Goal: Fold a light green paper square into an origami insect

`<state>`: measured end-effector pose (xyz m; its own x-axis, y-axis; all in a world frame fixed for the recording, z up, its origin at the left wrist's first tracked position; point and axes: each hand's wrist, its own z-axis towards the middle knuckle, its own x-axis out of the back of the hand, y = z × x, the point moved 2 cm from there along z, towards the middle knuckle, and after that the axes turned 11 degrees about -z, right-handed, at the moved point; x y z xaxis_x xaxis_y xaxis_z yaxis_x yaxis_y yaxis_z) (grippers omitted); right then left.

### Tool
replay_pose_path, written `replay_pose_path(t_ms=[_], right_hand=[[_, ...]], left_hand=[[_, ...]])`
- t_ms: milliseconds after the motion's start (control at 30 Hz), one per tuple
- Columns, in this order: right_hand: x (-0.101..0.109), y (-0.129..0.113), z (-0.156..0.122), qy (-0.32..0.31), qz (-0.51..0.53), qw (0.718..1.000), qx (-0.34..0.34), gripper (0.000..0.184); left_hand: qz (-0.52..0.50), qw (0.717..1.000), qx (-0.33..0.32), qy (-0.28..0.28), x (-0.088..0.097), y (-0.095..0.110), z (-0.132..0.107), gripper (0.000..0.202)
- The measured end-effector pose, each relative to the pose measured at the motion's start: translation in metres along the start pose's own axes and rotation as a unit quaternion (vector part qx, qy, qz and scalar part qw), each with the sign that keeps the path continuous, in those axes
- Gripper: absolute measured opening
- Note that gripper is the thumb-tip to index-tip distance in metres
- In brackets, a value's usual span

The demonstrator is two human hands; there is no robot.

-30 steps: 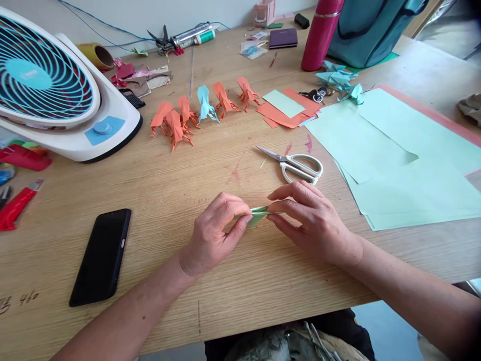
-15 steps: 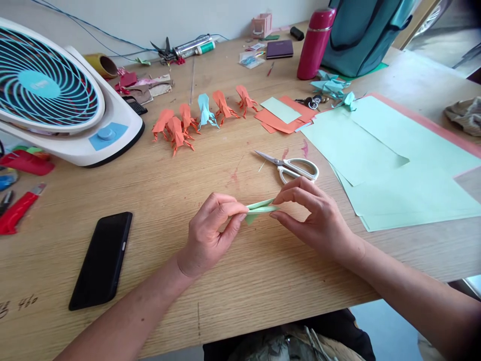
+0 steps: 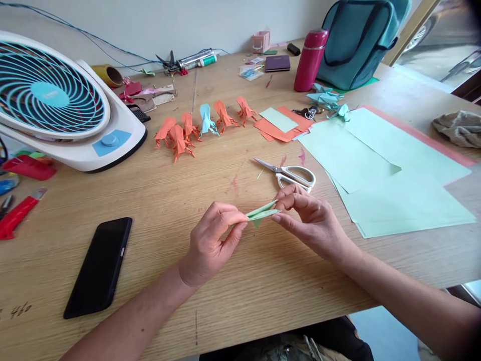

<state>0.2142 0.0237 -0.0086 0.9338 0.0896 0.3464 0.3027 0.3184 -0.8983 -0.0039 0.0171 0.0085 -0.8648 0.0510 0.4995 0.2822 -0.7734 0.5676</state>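
Observation:
A narrow, folded piece of light green paper (image 3: 262, 212) is held above the table between my two hands. My left hand (image 3: 215, 239) pinches its left end between thumb and fingers. At the right end, two pointed layers stand apart, and my right hand (image 3: 308, 220) has its thumb and fingertips closed on these tips. A small green flap hangs below the folded paper. Just beyond my right hand lie scissors (image 3: 291, 175) with white handles, their blades pointing left. Farther back stand several folded orange paper insects (image 3: 178, 141) and one light blue paper insect (image 3: 206, 120).
Large light green sheets (image 3: 406, 205) lie at the right, by smaller orange sheets (image 3: 276, 131) and keys (image 3: 310, 113). A black phone (image 3: 98, 268) and a white fan (image 3: 112, 143) occupy the left. A pink bottle (image 3: 311, 60) and a teal bag (image 3: 353, 50) stand at the back.
The folded paper's two right-hand layers are spread a little wider and tilt up more to the right. My view has shifted slightly, so the whole table sits lower in the picture.

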Motion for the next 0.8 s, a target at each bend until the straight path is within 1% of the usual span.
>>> replay_pose_path(t_ms=[233, 333, 400, 533, 633, 733, 800], right_hand=[[-0.003, 0.001, -0.001, 0.019, 0.085, 0.996, -0.012, 0.008], [-0.003, 0.0, 0.0, 0.013, 0.119, 0.993, -0.021, 0.009], [-0.002, -0.003, 0.0, 0.005, 0.121, 0.993, -0.013, 0.01], [-0.003, -0.005, -0.001, -0.001, 0.083, 0.996, 0.027, 0.011], [-0.002, -0.007, -0.001, 0.019, 0.028, 0.997, 0.068, 0.008], [0.001, -0.011, -0.001, 0.048, -0.056, 0.989, 0.13, 0.02], [0.001, -0.015, -0.002, 0.051, -0.113, 0.977, 0.173, 0.023]], left_hand=[[0.015, 1.0, -0.01, 0.001, 0.001, -0.001, -0.001, 0.026], [0.018, 1.0, -0.013, 0.003, 0.001, 0.0, -0.001, 0.027], [0.019, 1.0, -0.01, 0.006, 0.0, 0.0, -0.001, 0.027], [0.013, 1.0, -0.004, 0.001, -0.001, 0.001, -0.001, 0.023], [0.012, 1.0, -0.001, -0.001, -0.001, 0.001, -0.002, 0.023], [0.014, 1.0, 0.002, -0.004, -0.001, 0.001, -0.001, 0.023], [0.011, 1.0, 0.003, -0.007, -0.001, 0.002, 0.0, 0.023]])
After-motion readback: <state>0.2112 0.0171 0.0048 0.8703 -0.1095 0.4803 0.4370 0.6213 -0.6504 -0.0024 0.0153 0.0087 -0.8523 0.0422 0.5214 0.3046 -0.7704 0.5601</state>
